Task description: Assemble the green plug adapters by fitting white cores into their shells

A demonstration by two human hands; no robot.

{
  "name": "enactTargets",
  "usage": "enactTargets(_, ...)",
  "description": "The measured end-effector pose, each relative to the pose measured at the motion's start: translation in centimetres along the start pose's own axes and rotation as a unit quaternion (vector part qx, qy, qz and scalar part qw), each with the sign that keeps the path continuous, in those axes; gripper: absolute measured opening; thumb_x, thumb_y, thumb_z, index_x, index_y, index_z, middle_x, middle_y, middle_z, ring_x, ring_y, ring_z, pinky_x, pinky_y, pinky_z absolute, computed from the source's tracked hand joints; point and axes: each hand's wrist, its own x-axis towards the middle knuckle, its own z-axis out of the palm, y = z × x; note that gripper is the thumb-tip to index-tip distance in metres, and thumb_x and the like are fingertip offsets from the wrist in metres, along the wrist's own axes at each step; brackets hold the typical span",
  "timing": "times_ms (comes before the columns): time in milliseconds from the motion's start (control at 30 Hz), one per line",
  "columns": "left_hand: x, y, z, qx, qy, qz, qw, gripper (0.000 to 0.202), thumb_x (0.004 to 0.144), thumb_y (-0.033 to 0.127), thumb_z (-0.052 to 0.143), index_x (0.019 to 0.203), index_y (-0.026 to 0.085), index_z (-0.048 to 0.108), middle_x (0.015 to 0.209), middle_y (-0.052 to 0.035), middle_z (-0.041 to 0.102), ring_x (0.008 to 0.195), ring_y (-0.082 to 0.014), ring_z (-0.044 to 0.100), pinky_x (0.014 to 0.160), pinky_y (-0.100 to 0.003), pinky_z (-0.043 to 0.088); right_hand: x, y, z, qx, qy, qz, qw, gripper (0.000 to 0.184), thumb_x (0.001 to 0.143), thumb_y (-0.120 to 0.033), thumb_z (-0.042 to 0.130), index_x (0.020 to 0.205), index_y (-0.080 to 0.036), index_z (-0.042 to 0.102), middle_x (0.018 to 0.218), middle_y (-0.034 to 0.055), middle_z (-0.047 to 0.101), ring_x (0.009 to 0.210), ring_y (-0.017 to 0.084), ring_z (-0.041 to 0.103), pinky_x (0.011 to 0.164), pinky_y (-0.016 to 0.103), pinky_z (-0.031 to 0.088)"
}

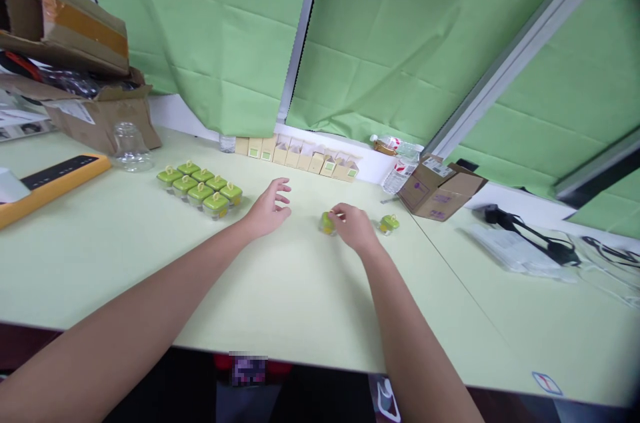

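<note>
My right hand [354,226] pinches a small clear container with a green lid [327,223] near the middle of the table. Just right of that hand stands a second green-lidded container [389,224], apart from it. My left hand [271,208] hovers with its fingers spread and holds nothing. To its left, several more of the same containers [200,191] are grouped in close rows, each with a pale loop on its lid.
Small tan boxes [300,155] line the back of the table [280,296]. Plastic bottles [397,173] and a cardboard box [440,188] are at back right. A clear jar [131,148], an orange-edged device [55,186] and stacked cartons [95,113] occupy the left; cables [610,256] lie far right.
</note>
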Motion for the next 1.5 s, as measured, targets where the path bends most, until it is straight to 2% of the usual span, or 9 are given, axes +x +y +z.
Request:
enactTargets(133, -0.3, -0.2, 0.1, 0.041, -0.019, 0.013, 0.999, 0.065, 0.074, 0.011, 0.056, 0.135, 0.025, 0.039, 0.130, -0.0096, 0.053, 0.101, -0.0166, 0.061, 0.075, -0.029, 0.053, 1.0, 4.4, -2.2, -0.172, 0.071, 0.085, 0.979, 0.018, 0.086, -0.027, 0.055, 0.083, -0.022, 0.072, 0.081, 0.0091, 0.071, 0.076, 0.023, 0.060, 0.067, 0.033, 0.041)
enactTargets(367, -0.6, -0.1, 0.2, 0.118, -0.030, 0.078, 0.989, 0.048, 0.079, 0.013, 0.054, 0.126, 0.022, 0.051, 0.127, -0.0083, 0.058, 0.108, -0.0198, 0.061, 0.090, -0.036, 0.054, 1.7, 8.6, -1.3, -0.236, 0.253, 0.072, 0.935, 0.027, 0.086, -0.029, 0.052, 0.086, -0.018, 0.077, 0.112, 0.0170, 0.067, 0.111, 0.035, 0.048, 0.088, 0.049, 0.040)
enactTargets(500, -0.1, 0.7, -1.1, 0.302, 0.059, 0.131, 0.942, 0.032, 0.083, 0.014, 0.052, 0.113, 0.020, 0.061, 0.125, -0.0101, 0.060, 0.123, -0.0286, 0.052, 0.108, -0.046, 0.043, 1.8, 9.1, -1.1, -0.204, 0.306, 0.112, 0.923, 0.030, 0.087, -0.034, 0.053, 0.102, -0.019, 0.074, 0.126, 0.0151, 0.064, 0.120, 0.037, 0.043, 0.096, 0.054, 0.035)
enactTargets(633, 0.7, 1.2, -3.8, 0.433, 0.140, 0.085, 0.886, 0.034, 0.079, 0.008, 0.051, 0.110, 0.015, 0.064, 0.136, -0.0180, 0.053, 0.125, -0.0395, 0.047, 0.103, -0.056, 0.041, 1.8, 7.7, -1.4, -0.165, 0.335, 0.065, 0.925, 0.033, 0.092, -0.037, 0.050, 0.109, -0.018, 0.071, 0.127, 0.0165, 0.064, 0.121, 0.036, 0.046, 0.099, 0.052, 0.035)
enactTargets(767, 1.1, 0.8, -5.8, 0.462, 0.123, 0.011, 0.878, 0.035, 0.073, -0.001, 0.049, 0.099, 0.017, 0.065, 0.115, -0.0174, 0.061, 0.112, -0.0378, 0.054, 0.094, -0.054, 0.045, 1.5, 5.0, -0.4, -0.132, 0.279, -0.007, 0.951, 0.028, 0.093, -0.031, 0.049, 0.103, -0.018, 0.072, 0.117, 0.0147, 0.068, 0.111, 0.031, 0.053, 0.098, 0.047, 0.037)
enactTargets(900, 1.1, 0.6, -6.5, 0.482, 0.127, 0.017, 0.867, 0.038, 0.070, -0.005, 0.049, 0.099, 0.013, 0.064, 0.124, -0.0197, 0.057, 0.118, -0.0423, 0.050, 0.098, -0.064, 0.040, 1.1, 3.1, 1.0, -0.115, 0.217, -0.068, 0.967, 0.025, 0.091, -0.027, 0.051, 0.102, -0.019, 0.072, 0.115, 0.0122, 0.070, 0.110, 0.030, 0.056, 0.098, 0.045, 0.039)
enactTargets(1033, 1.3, 0.7, -6.3, 0.463, 0.086, 0.008, 0.882, 0.043, 0.067, -0.010, 0.047, 0.100, 0.012, 0.064, 0.121, -0.0185, 0.057, 0.117, -0.0378, 0.052, 0.096, -0.054, 0.048, 0.8, 2.3, 1.0, -0.072, 0.190, -0.115, 0.972, 0.023, 0.091, -0.025, 0.051, 0.099, -0.019, 0.072, 0.109, 0.0114, 0.071, 0.105, 0.028, 0.060, 0.098, 0.042, 0.043)
enactTargets(1267, 0.1, 2.4, -0.6, 0.193, 0.010, 0.104, 0.976, 0.037, 0.078, 0.002, 0.046, 0.105, 0.021, 0.064, 0.120, -0.0073, 0.060, 0.099, -0.0207, 0.064, 0.092, -0.039, 0.056, -0.6, -2.0, 1.9, 0.089, 0.057, -0.145, 0.984, 0.030, 0.089, -0.036, 0.060, 0.113, -0.021, 0.068, 0.115, 0.0102, 0.071, 0.102, 0.026, 0.064, 0.091, 0.041, 0.050)
enactTargets(1500, -1.0, 1.3, 2.5, 0.055, -0.042, 0.125, 0.990, 0.040, 0.084, 0.010, 0.053, 0.122, 0.019, 0.055, 0.126, -0.0111, 0.056, 0.107, -0.0192, 0.061, 0.095, -0.038, 0.057, -1.0, -3.4, 3.3, 0.297, -0.113, -0.067, 0.946, 0.023, 0.084, -0.036, 0.062, 0.097, -0.021, 0.073, 0.098, 0.0045, 0.075, 0.091, 0.019, 0.067, 0.080, 0.031, 0.051)
